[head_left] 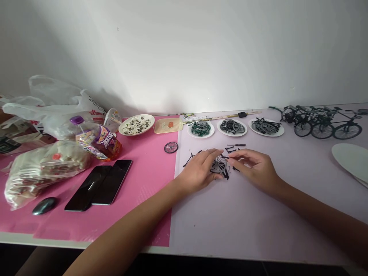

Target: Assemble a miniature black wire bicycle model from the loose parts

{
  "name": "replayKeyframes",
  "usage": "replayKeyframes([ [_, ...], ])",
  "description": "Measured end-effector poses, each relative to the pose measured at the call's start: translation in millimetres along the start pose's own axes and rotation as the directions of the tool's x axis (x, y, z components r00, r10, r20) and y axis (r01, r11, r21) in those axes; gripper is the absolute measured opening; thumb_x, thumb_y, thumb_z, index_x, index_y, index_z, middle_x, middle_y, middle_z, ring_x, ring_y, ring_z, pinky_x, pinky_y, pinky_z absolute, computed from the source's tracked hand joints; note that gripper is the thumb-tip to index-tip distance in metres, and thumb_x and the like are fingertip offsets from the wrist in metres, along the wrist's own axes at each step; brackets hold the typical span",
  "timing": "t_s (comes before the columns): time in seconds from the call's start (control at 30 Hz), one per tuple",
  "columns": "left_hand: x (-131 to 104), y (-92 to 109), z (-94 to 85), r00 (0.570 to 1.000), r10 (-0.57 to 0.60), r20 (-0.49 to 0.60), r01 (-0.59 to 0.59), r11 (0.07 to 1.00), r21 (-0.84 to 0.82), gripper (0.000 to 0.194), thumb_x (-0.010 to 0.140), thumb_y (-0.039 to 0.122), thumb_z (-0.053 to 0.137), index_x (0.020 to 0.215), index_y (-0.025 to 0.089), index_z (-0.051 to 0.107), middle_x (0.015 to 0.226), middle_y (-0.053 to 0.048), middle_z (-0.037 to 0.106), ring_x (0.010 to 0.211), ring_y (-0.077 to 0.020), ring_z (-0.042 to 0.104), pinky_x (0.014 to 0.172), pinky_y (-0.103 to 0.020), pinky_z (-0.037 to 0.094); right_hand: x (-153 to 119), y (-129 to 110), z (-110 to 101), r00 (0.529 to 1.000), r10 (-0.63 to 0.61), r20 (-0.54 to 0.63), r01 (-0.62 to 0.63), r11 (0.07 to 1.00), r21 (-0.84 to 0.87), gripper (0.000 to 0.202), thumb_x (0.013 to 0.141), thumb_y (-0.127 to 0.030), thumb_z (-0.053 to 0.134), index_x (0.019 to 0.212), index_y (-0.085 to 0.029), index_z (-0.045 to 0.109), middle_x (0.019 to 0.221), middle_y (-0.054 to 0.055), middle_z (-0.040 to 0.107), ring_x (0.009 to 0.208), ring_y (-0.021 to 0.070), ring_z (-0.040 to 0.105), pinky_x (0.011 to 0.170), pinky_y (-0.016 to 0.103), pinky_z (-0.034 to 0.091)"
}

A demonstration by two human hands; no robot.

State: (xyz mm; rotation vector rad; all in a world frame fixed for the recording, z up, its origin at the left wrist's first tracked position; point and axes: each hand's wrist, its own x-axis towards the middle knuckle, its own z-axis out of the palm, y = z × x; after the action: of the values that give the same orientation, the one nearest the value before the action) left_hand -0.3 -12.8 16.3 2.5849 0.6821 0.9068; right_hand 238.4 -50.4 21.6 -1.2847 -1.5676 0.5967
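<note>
A partly built toy bicycle (219,164) lies on the pale table sheet, its grey spoked wheel showing between my hands. Fingers curled over the frame, my left hand (198,170) grips it from the left and hides much of it. My right hand (255,166) pinches a small dark part (225,157) by the wheel's upper right edge; the thumb and forefinger cover most of that part. Small black bicycle parts (230,149) lie just beyond my fingertips. To the left, a loose black wheel (171,147) rests on the pink sheet.
Plates of green parts (200,129), black parts (232,127) and more wheels (266,127) line the back. Assembled toy bicycles (327,122) stand at right, near white plates (352,161). Left are two phones (99,186), a bottle (97,140) and plastic bags (43,166).
</note>
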Motion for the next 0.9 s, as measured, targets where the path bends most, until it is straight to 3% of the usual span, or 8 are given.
replayKeyframes([
  [0.3, 0, 3, -3.8, 1.000, -0.016, 0.023, 0.016, 1.000, -0.002, 0.069, 0.103, 0.060, 0.057, 0.161, 0.028, 0.034, 0.155, -0.021, 0.055, 0.145, -0.0370, 0.056, 0.117, -0.057, 0.049, 2, 4, -1, 0.994, 0.053, 0.094, -0.050, 0.998, -0.034, 0.030, 0.084, -0.053, 0.082, 0.095, -0.025, 0.085, 0.105, 0.009, 0.084, 0.086, 0.0278, 0.077, 0.075, 0.043, 0.065],
  [0.43, 0, 2, -3.4, 1.000, -0.004, 0.023, 0.003, 1.000, 0.012, 0.068, 0.103, 0.057, 0.058, 0.160, 0.027, 0.036, 0.158, -0.020, 0.054, 0.145, -0.0358, 0.056, 0.118, -0.056, 0.050, 7, 3, -5, 0.978, 0.163, 0.128, -0.173, 0.982, 0.070, 0.043, 0.081, -0.060, 0.084, 0.100, -0.022, 0.085, 0.087, 0.009, 0.081, 0.067, 0.0222, 0.069, 0.059, 0.037, 0.059],
  [0.6, -1, -1, -0.6, 1.000, 0.023, 0.004, -0.023, 0.999, 0.023, 0.069, 0.102, 0.057, 0.061, 0.158, 0.024, 0.039, 0.154, -0.021, 0.058, 0.144, -0.0354, 0.057, 0.118, -0.055, 0.050, 10, 2, -10, 0.903, 0.311, 0.297, -0.359, 0.926, 0.119, 0.052, 0.077, -0.062, 0.088, 0.106, -0.018, 0.083, 0.069, 0.005, 0.074, 0.053, 0.0153, 0.057, 0.047, 0.029, 0.049],
  [0.9, -2, 1, -0.5, 1.000, 0.018, 0.012, -0.019, 0.999, 0.026, 0.066, 0.100, 0.058, 0.066, 0.152, 0.023, 0.047, 0.147, -0.018, 0.063, 0.136, -0.0332, 0.063, 0.114, -0.050, 0.053, 6, 0, -8, 0.869, 0.295, 0.397, -0.366, 0.923, 0.115, 0.047, 0.080, -0.058, 0.088, 0.105, -0.019, 0.080, 0.068, 0.005, 0.076, 0.054, 0.0162, 0.062, 0.050, 0.029, 0.050],
])
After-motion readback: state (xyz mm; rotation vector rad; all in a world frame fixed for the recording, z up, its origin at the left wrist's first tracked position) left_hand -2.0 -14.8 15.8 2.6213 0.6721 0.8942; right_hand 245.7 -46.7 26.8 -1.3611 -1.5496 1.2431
